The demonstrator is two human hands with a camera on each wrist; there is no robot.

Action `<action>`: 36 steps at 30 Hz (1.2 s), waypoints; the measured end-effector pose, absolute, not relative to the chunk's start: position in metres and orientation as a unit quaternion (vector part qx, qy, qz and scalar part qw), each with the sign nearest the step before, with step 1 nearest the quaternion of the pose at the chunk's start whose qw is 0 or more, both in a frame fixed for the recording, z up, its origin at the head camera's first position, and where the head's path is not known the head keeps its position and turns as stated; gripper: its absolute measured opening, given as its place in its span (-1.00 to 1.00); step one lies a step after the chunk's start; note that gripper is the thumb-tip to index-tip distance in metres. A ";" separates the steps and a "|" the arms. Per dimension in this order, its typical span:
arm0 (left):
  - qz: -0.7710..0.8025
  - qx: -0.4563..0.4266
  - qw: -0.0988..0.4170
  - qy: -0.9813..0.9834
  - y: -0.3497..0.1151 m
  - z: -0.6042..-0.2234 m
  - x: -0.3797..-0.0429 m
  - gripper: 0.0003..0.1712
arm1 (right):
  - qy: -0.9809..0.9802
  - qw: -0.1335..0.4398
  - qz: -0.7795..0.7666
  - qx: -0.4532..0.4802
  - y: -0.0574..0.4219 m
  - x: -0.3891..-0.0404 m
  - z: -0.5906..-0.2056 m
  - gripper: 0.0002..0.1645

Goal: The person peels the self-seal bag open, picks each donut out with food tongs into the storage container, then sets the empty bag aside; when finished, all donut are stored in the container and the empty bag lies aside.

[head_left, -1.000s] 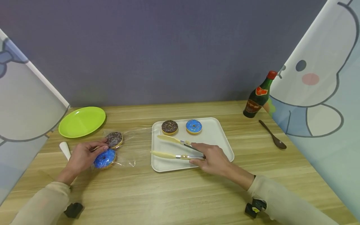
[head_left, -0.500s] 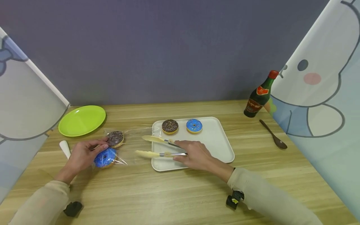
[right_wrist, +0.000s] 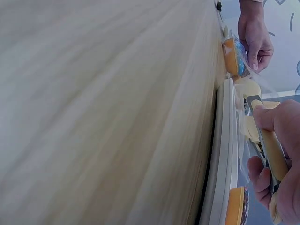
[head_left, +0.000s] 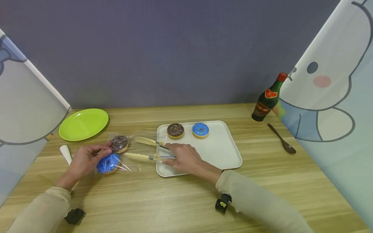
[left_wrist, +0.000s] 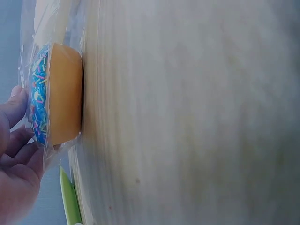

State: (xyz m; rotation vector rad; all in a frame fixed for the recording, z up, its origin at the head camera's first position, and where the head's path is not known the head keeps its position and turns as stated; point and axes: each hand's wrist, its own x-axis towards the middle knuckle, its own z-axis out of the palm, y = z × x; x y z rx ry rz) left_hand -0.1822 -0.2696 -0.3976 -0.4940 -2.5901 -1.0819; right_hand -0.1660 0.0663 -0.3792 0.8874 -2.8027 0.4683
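My left hand [head_left: 84, 161] pinches the closer left side of a clear plastic bag [head_left: 132, 165], thumb and fingers beside two doughnuts inside it. One is a chocolate doughnut [head_left: 119, 144] with sprinkles; the other, a blue-iced doughnut [head_left: 107, 164], shows edge-on through the film in the left wrist view. My right hand [head_left: 185, 158] grips metal tongs [head_left: 137, 156] with cream tips. The tongs' arms are spread and point left over the bag, nothing between them. Under the right hand lies a white tray [head_left: 217, 155], holding another chocolate doughnut [head_left: 175, 130] and blue doughnut [head_left: 200, 129].
A green plate [head_left: 84, 124] lies at the back left. Below it, a white handle [head_left: 66, 153] sticks out beside the left hand. At the right stand a dark bottle [head_left: 265, 102] and, nearer, a brown wooden spoon [head_left: 282, 140]. A dark wall [head_left: 175, 58] closes the back.
My right hand has carried the spread tongs leftward from over the tray, bringing their tips over the bag towards the bagged doughnuts. The left hand stays in place on the bag.
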 end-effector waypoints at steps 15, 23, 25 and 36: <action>-0.379 -0.185 0.154 -0.893 -0.274 -0.404 -0.187 -0.91 | -0.945 0.068 0.150 0.283 0.044 -0.172 -0.376 -0.32; -0.392 -0.191 0.165 -0.885 -0.285 -0.424 -0.197 -0.91 | -0.946 0.060 0.147 0.283 0.039 -0.174 -0.378 -0.36; -0.394 -0.190 0.161 -0.885 -0.285 -0.424 -0.196 -0.91 | -0.945 0.059 0.149 0.284 0.039 -0.175 -0.379 -0.36; -0.385 -0.197 0.175 -0.884 -0.295 -0.443 -0.208 -0.91 | -0.944 0.070 0.136 0.294 0.040 -0.175 -0.382 -0.38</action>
